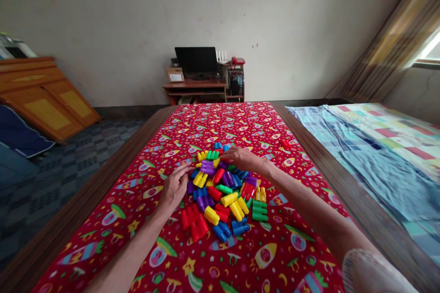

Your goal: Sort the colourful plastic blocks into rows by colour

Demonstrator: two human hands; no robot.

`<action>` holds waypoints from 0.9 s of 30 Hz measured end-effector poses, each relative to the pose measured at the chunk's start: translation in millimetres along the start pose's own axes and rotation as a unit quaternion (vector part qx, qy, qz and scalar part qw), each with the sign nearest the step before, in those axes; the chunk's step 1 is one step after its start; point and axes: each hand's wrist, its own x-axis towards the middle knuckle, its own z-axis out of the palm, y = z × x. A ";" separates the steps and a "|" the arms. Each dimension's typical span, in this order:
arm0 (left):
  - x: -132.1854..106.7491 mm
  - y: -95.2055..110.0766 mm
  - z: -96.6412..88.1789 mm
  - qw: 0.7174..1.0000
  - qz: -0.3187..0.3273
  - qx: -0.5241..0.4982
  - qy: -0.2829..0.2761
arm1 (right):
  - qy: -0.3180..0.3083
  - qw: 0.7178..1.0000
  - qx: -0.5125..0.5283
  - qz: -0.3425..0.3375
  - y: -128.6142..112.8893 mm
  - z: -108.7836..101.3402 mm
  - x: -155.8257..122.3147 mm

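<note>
A heap of plastic building blocks in red, yellow, blue, green and purple, such as a yellow block (229, 199), lies on the red patterned tablecloth (220, 265). At the heap's left edge, my left hand (174, 186) has its fingers stretched toward the far side, near a purple block (207, 167). My right hand (238, 157) reaches over the far right part of the heap, fingers extended and bent down by a green block (212, 155). Its fingertips are partly hidden among the blocks. Neither hand visibly lifts a block.
A lone red block (285, 143) lies farther right on the cloth. Beyond the table stand a desk (194, 84) with a monitor (195, 60) and a red telephone (238, 61). A bed (388, 146) is at the right, a wooden cabinet (51, 100) at the left.
</note>
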 end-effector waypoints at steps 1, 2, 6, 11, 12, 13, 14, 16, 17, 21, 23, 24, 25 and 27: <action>-0.1 0.4 -0.2 1.000 0.001 0.001 -0.001 | 0.006 1.000 0.002 0.004 1.1 0.3 -1.7; -0.2 0.9 -0.4 1.000 0.002 0.002 -0.002 | 0.016 1.000 0.006 0.009 1.5 0.9 -3.6; -0.9 3.5 -2.0 1.000 -0.001 0.008 -0.008 | 0.070 0.996 0.017 0.043 -2.4 2.0 -14.0; -0.4 3.1 -2.1 1.000 -0.002 0.008 -0.011 | 0.242 0.933 0.009 0.265 6.6 -18.1 -49.3; -0.2 1.9 -1.5 1.000 -0.001 0.008 -0.011 | 0.268 0.909 -0.002 0.319 11.4 -24.2 -59.5; 0.1 0.4 -0.8 1.000 0.000 0.008 -0.012 | 0.280 0.888 -0.014 0.363 16.1 -29.7 -69.6; 0.3 -1.3 -0.1 1.000 -0.001 0.010 -0.013 | 0.279 0.875 -0.025 0.394 20.0 -33.9 -79.0; 0.4 -4.4 1.4 1.000 -0.002 0.013 -0.012 | 0.246 0.873 -0.041 0.418 23.5 -36.8 -93.6; 0.4 -5.4 1.9 1.000 -0.002 0.014 -0.012 | 0.220 0.885 -0.044 0.409 22.8 -35.4 -97.9; -0.2 -5.1 2.1 1.000 -0.001 0.012 -0.009 | 0.129 0.945 -0.042 0.298 11.1 -20.5 -99.1; -0.3 -3.4 1.6 1.000 0.000 0.009 -0.007 | 0.124 0.960 -0.027 0.250 5.1 -16.5 -96.0; -0.3 -2.8 1.4 1.000 0.001 0.009 -0.007 | 0.125 0.965 -0.016 0.229 2.7 -16.6 -94.7; -0.2 -2.4 1.4 1.000 0.001 0.009 -0.007 | 0.126 0.969 -0.008 0.211 0.5 -17.7 -93.7; -0.1 -2.6 1.7 1.000 0.001 0.010 -0.008 | 0.128 0.973 -0.012 0.194 -3.8 -22.0 -92.2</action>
